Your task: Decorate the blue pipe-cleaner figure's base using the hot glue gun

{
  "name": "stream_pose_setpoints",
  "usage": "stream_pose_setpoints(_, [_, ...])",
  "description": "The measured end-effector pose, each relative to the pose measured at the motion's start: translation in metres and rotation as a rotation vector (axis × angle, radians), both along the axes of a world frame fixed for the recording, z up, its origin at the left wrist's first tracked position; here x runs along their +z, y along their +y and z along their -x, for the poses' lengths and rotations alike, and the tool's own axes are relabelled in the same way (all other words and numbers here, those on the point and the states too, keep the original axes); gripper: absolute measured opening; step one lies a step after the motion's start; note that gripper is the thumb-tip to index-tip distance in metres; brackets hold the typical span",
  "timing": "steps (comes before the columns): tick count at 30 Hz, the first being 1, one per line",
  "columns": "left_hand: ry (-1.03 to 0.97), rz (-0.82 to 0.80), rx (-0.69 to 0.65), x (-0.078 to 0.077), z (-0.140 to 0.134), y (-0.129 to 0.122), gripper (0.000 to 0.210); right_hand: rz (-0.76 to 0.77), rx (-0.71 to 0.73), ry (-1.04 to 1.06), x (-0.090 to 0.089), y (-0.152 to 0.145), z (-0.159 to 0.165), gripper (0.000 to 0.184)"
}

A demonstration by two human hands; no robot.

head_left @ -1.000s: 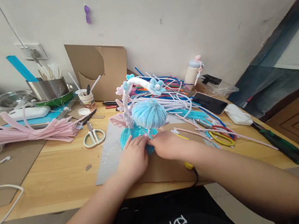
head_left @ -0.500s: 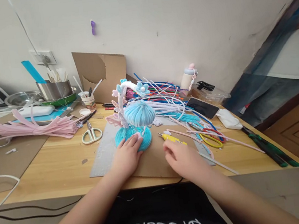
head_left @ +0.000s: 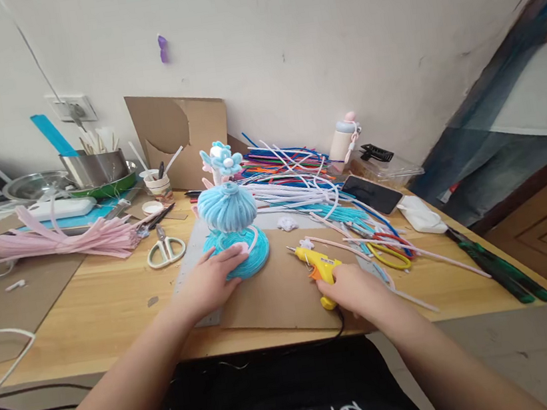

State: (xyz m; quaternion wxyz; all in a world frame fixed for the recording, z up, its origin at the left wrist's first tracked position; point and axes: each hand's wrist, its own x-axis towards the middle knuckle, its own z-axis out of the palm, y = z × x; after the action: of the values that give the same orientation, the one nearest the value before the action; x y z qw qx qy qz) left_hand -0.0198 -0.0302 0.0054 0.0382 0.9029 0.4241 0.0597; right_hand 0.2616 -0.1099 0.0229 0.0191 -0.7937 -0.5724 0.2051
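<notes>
A pipe-cleaner lamp stands upright on the cardboard (head_left: 271, 303), with a pleated light-blue shade (head_left: 227, 208), blue flowers (head_left: 225, 161) on top and a coiled turquoise base (head_left: 258, 255). My left hand (head_left: 210, 282) holds the base at its near left side, fingers across the top beside a small pink piece, thumb at the front edge. My right hand (head_left: 358, 288) is closed round the handle of a yellow hot glue gun (head_left: 323, 267). Its orange trigger shows, and its nozzle points left toward the lamp. Part of the handle is hidden by my fingers.
Small white flowers (head_left: 287, 223) lie beyond the glue gun. Scissors (head_left: 166, 251) and a pink pipe-cleaner bundle (head_left: 66, 240) are on the left. Piled coloured pipe cleaners (head_left: 292, 192), a phone (head_left: 371, 193), a bottle (head_left: 344, 142) and green-handled pliers (head_left: 506, 268) occupy the right.
The lamp has turned, so its shade now faces me and hides the curved stem. My right hand has shifted right and back and closed round the glue gun's handle. The view has shifted slightly.
</notes>
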Motion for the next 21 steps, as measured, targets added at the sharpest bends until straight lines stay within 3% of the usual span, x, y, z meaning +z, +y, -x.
stream_pose_setpoints(3, [0.001, 0.005, 0.01, -0.001, -0.002, 0.0, 0.057, -0.077, -0.029, 0.08, 0.0, -0.001, -0.009, 0.032])
stream_pose_setpoints(5, [-0.001, 0.01, 0.012, -0.001, -0.002, -0.001, 0.058, -0.212, -0.109, 0.288, 0.001, -0.003, -0.018, 0.031])
stream_pose_setpoints(8, [-0.012, 0.012, 0.016, 0.0, -0.001, -0.002, 0.057, -0.391, -0.273, 0.865, 0.01, -0.002, -0.029, 0.025])
stream_pose_setpoints(10, [-0.016, 0.014, 0.019, 0.002, -0.001, -0.002, 0.056, -0.435, -0.305, 1.26, 0.02, 0.0, -0.033, 0.027])
stream_pose_setpoints(15, [-0.03, 0.035, 0.027, 0.003, -0.002, -0.004, 0.058, -0.261, -0.3, 1.995, 0.044, 0.01, -0.033, 0.027])
stream_pose_setpoints(18, [-0.04, 0.029, 0.02, 0.0, -0.001, -0.003, 0.057, -0.347, -0.401, 2.145, 0.049, 0.021, -0.019, 0.013])
stream_pose_setpoints(20, [-0.045, 0.024, 0.016, -0.002, 0.0, -0.003, 0.057, -0.392, -0.481, 2.117, 0.046, 0.032, -0.001, 0.016])
stream_pose_setpoints(21, [-0.046, 0.021, 0.016, -0.002, 0.0, -0.002, 0.056, -0.332, -0.493, 2.079, 0.043, 0.04, 0.009, 0.021])
